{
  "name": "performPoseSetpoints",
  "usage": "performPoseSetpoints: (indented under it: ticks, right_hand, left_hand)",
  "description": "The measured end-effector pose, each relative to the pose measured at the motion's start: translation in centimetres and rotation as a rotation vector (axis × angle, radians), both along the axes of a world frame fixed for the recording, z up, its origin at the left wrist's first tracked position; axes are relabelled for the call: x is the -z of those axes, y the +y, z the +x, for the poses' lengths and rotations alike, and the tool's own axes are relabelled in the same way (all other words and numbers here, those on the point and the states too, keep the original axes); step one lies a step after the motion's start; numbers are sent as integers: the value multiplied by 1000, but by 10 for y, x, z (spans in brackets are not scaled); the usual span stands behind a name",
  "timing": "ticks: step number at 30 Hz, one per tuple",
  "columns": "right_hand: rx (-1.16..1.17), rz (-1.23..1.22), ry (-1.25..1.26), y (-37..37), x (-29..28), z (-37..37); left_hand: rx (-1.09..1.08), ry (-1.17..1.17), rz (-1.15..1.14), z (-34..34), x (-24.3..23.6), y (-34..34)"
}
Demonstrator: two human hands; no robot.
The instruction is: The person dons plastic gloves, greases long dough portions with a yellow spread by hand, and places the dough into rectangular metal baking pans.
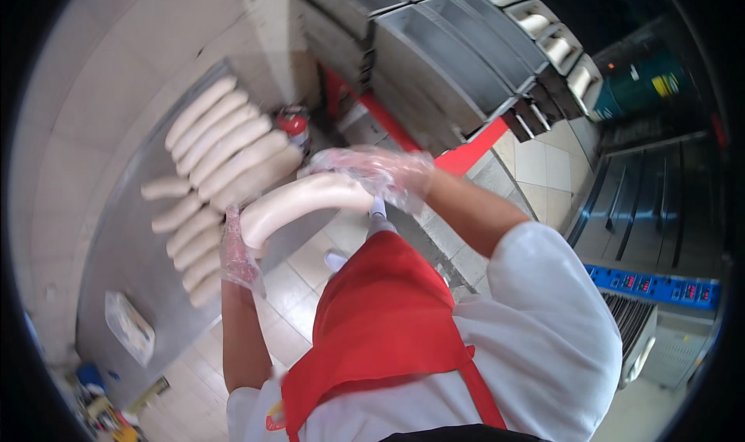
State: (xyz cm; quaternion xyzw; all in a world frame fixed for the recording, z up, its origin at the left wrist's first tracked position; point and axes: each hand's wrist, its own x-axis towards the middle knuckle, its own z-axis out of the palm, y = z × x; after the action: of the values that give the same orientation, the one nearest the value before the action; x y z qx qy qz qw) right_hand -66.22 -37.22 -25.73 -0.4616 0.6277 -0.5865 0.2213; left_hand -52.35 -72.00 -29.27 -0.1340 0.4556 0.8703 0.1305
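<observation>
A long, pale dough roll (310, 198) hangs bowed in the air between my two hands, at the right edge of the metal table. My left hand (242, 257), in a clear plastic glove, is closed round its left end. The gloved right hand (372, 170) grips the other end from above, slightly blurred. Just left of the held roll, a row of similar dough rolls (233, 149) lies side by side on the steel table (132, 240). Several shorter dough pieces (194, 244) lie nearer to me, beside my left hand.
Long grey metal pans (446, 50) sit on a red rack (473, 151) ahead; several far-right pans hold pale dough (557, 50). A clear plastic bag (129, 327) lies on the table. A fire extinguisher (293, 124) stands behind it. An oven (644, 209) with a blue control panel is at right.
</observation>
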Motion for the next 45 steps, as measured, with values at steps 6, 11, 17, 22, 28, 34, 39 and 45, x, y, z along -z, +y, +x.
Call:
performPoseSetpoints:
  ticks: [6,11,17,22,28,34,39,45]
  right_hand:
    - [582,135,-549,138,-134,10]
    - [1057,441,201,306,-185,-78]
    - [1153,1038,307,411,-136,-195]
    - [927,1366,146,436,-54,-243]
    - [875,1265,109,435,-54,-248]
    - [1143,951,-297,400,-125,-230]
    - [1538,264,228,325,-145,-139]
    - [668,-80,-14,68,-90,-37]
  left_hand:
    - [553,431,-306,-184,-136,166]
    - [981,1005,-914,-396,-248,332]
    - [1295,1136,-1512,-566,-209,533]
    - [1641,1545,-1892,-610,-116,610]
    - [1589,1806,-1958,-620,-78,618]
    - [1101,1289,-1366,-569,-153,529]
    - [-101,1546,-1310,-415,-191,306]
    - [-139,289,-1692,-142,-93,18]
